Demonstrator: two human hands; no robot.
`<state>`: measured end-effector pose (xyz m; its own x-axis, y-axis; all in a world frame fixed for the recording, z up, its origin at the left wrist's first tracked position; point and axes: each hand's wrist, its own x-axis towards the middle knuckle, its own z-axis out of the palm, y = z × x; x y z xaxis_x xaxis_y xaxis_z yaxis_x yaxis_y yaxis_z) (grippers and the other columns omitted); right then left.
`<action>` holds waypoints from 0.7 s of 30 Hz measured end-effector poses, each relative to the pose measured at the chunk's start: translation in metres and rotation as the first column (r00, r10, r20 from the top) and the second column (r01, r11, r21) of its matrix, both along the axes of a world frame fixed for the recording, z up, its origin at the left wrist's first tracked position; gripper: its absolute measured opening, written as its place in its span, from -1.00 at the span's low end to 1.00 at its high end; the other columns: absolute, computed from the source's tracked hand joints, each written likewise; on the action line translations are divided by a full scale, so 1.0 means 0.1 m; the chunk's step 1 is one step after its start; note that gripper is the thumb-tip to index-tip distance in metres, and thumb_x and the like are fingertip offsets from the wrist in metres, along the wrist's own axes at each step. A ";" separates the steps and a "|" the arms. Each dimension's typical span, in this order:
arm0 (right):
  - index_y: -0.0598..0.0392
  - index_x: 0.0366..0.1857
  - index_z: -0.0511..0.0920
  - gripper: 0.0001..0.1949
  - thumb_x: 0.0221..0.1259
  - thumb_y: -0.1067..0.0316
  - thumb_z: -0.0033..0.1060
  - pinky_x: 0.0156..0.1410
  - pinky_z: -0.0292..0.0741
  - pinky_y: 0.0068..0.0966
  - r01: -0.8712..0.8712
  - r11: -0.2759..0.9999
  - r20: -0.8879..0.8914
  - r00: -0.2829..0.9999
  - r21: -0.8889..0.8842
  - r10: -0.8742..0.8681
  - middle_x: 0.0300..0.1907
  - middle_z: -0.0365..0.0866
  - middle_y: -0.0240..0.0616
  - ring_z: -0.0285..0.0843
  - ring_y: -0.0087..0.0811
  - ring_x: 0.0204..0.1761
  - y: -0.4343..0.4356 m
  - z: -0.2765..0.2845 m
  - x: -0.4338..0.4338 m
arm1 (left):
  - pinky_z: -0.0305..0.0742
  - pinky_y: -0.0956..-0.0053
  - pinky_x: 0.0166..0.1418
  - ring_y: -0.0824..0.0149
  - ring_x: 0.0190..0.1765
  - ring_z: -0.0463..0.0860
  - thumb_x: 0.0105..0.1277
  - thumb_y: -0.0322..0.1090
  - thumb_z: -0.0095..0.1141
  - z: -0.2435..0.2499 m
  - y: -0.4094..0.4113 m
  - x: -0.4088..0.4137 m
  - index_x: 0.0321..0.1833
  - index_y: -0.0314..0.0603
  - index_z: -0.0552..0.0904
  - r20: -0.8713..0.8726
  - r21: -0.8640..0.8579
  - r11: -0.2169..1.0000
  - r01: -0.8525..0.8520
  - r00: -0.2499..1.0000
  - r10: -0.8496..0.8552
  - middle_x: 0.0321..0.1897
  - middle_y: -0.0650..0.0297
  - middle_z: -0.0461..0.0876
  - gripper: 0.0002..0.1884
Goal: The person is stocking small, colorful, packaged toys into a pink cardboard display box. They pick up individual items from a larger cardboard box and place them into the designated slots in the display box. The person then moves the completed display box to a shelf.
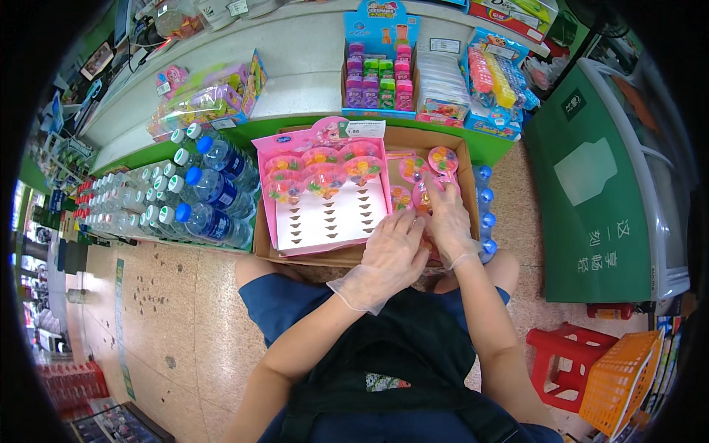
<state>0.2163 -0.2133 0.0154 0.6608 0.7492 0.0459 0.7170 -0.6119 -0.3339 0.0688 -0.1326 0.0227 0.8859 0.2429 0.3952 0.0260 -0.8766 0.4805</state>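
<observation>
Both my hands wear thin clear plastic gloves and reach into a shallow brown cardboard box [472,194]. My right hand [447,219] has its fingertips down on the clear, round candy packs [443,159] at the box's right side; its grip is partly hidden. Beside it, my left hand [393,249] bends its fingers over the lower packs, and whether it holds one cannot be seen. Left of the hands stands a pink display box [310,138] with a white slotted panel [332,219]. Several round packs of colourful candy [324,178] sit in its upper slots.
Bottled water [213,188] stands in rows to the left. A white shelf [299,83] beyond the box carries a blue candy display [382,66]. To the right are a green freezer [598,166], a red plastic stool [568,360] and an orange basket [620,382].
</observation>
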 end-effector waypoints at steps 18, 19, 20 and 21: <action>0.18 0.30 0.42 -0.55 0.36 0.61 0.23 0.34 0.55 -0.43 0.464 0.299 -0.551 0.653 0.834 0.520 0.19 0.58 -0.22 0.58 -0.45 0.21 0.17 0.79 -0.20 | 0.35 0.02 0.50 -0.27 0.38 0.45 0.31 -0.30 0.29 0.15 0.32 -0.26 0.33 -0.46 0.50 -0.007 -0.102 0.990 -0.101 0.995 0.100 0.31 -0.28 0.48 -0.43; 0.19 0.28 0.41 -0.57 0.36 0.63 0.21 0.35 0.56 -0.42 0.485 0.300 -0.565 0.623 0.822 0.541 0.18 0.58 -0.20 0.59 -0.44 0.20 0.25 0.77 -0.24 | 0.34 0.00 0.50 -0.29 0.39 0.44 0.31 -0.28 0.29 0.13 0.35 -0.28 0.33 -0.47 0.50 -0.031 -0.071 0.992 -0.108 0.994 0.106 0.32 -0.29 0.47 -0.42; 0.19 0.26 0.41 -0.59 0.36 0.65 0.19 0.35 0.56 -0.41 0.505 0.301 -0.579 0.592 0.809 0.561 0.17 0.59 -0.19 0.60 -0.43 0.19 0.34 0.73 -0.26 | 0.33 -0.01 0.51 -0.31 0.41 0.42 0.32 -0.26 0.30 0.10 0.37 -0.29 0.33 -0.48 0.49 -0.055 -0.039 0.992 -0.116 0.992 0.114 0.34 -0.30 0.46 -0.41; 0.19 0.24 0.41 -0.60 0.36 0.67 0.17 0.35 0.56 -0.40 0.523 0.307 -0.591 0.557 0.796 0.584 0.17 0.59 -0.18 0.61 -0.42 0.18 0.43 0.70 -0.30 | 0.32 -0.03 0.52 -0.32 0.42 0.41 0.32 -0.24 0.30 0.07 0.40 -0.30 0.33 -0.49 0.49 -0.079 -0.008 0.992 -0.128 0.989 0.127 0.35 -0.31 0.45 -0.40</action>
